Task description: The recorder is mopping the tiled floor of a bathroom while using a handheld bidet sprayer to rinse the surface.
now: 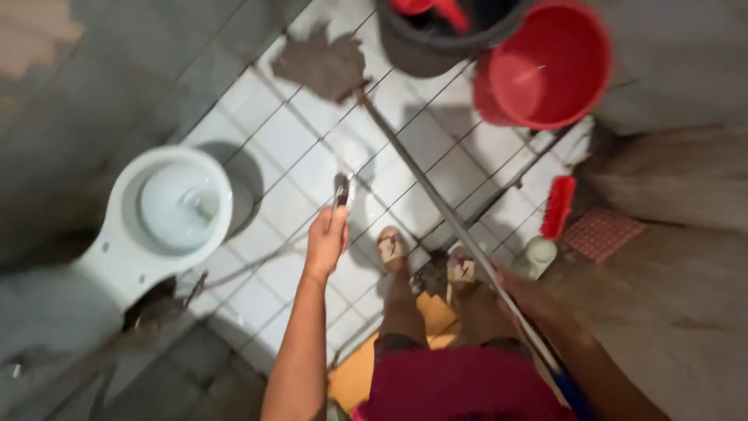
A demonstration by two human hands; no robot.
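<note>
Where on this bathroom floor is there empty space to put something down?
The widest bare tiles lie between the toilet and the mop handle. It is crowded on the right: red bucket, dark bucket, red brush and white bottle. The feet fill the near tiles.

The white square-tiled floor (312, 148) looks like glazed ceramic, glossy and wet, with dark grout lines. The white oval toilet bowl (167, 206) is smooth, shiny porcelain. The round red bucket (549, 66) is smooth plastic with a slight sheen, and the dark grey bucket (425, 51) beside it looks like matt plastic. The mop has a thin, bright metal pole (436, 199) and a limp grey cloth head (321, 62). The red scrubbing brush (559, 206) appears plastic.
</note>
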